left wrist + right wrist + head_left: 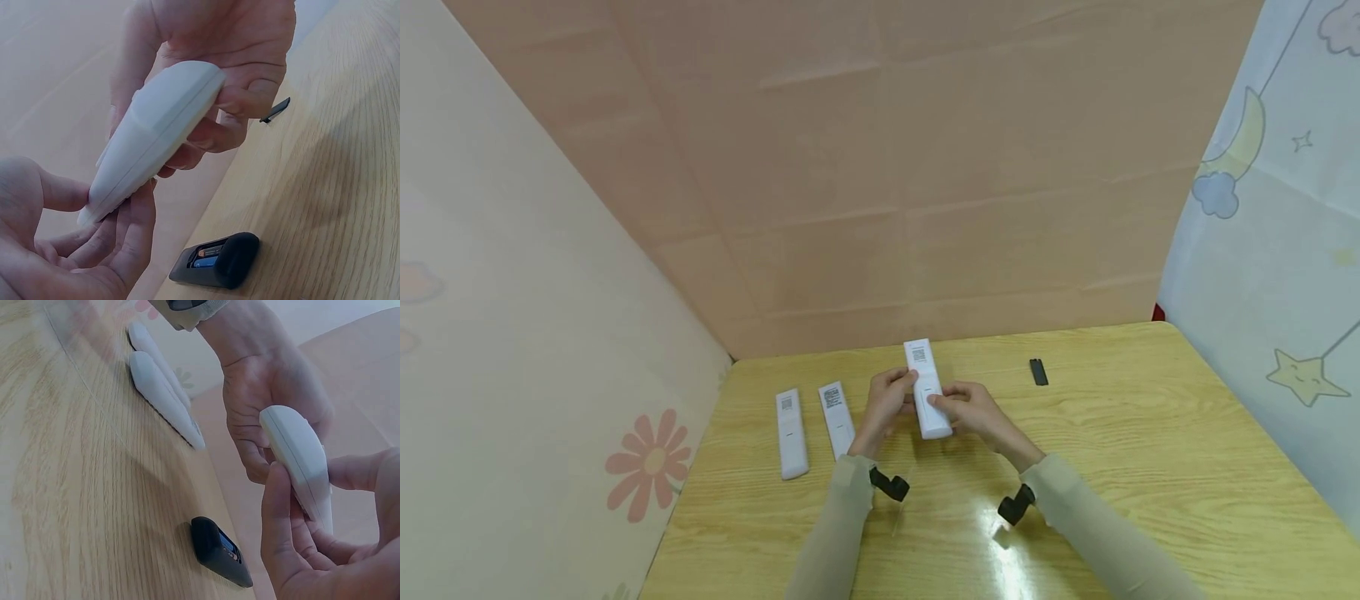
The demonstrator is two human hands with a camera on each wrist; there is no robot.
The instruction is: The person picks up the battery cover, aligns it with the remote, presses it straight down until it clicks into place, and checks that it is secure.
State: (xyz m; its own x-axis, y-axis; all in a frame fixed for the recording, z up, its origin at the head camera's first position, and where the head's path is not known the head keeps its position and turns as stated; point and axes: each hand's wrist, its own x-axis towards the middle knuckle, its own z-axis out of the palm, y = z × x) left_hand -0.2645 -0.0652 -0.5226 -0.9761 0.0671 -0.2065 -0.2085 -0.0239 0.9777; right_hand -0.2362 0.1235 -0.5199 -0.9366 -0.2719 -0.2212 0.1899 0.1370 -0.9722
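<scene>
Both hands hold a white remote (927,392) just above the wooden table (1150,433), back side up with a label at its far end. My left hand (886,400) grips its left side, and my right hand (973,412) pinches its near end. The left wrist view has the white remote (156,137) between my left fingers (134,231) below and the right hand (237,56) above. A black remote (219,259) with its battery bay open and batteries showing lies on the table under the hands. It is hidden in the head view.
Two more white remotes (792,433) (836,419) lie side by side left of my hands. A small black cover (1038,372) lies to the far right. Padded walls close the table's left, back and right sides.
</scene>
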